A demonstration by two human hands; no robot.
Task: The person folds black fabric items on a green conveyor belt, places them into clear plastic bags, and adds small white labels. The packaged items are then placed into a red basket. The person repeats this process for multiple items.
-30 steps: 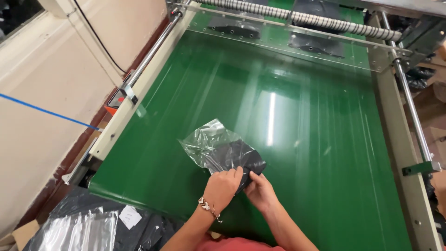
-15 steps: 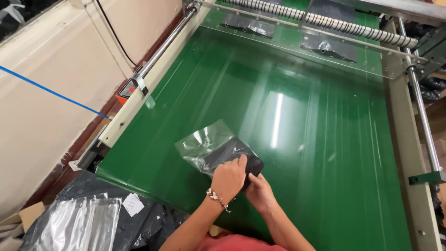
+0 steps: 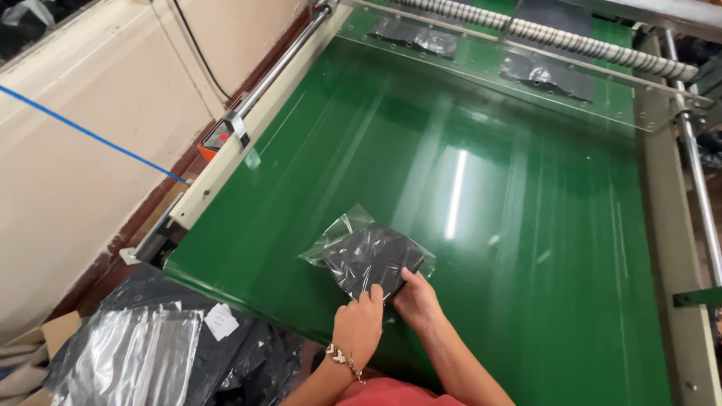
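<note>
Right now we are pressing a clear plastic bag [image 3: 366, 254] with a dark folded garment inside it down onto the green belt [image 3: 526, 248], near the belt's near edge and a little left of its middle. Our left hand [image 3: 358, 325] is lying palm-down on the bag's near corner, fingers curled over the edge; our right hand [image 3: 415, 299] is touching the same near edge just beside it, thumb on top of the dark cloth. Neither hand is lifting the bag: both are half-closed and resting on it, and whether the fingers are pinching the plastic underneath we cannot tell. A beaded bracelet [image 3: 344, 359] is sitting on our left wrist.

We are judging this to be the laying-down step: the bag is flat on the belt but skewed, its far corner pointing up and left with loose plastic sticking out. A next move would call for smoothing that loose flap and letting go cleanly without dragging the bag.

Further off, two more dark bagged pieces [image 3: 545, 75] are lying under a clear guard plate [image 3: 481, 56] at the far end, just before a ribbed roller [image 3: 556, 34]. A pale side rail [image 3: 248, 139] is running along the belt's left edge. Below the near left corner, a heap of empty clear bags [image 3: 131, 357] and dark cloth [image 3: 252, 357] is waiting. Nothing is lying on the belt between our bag and the guard.
</note>
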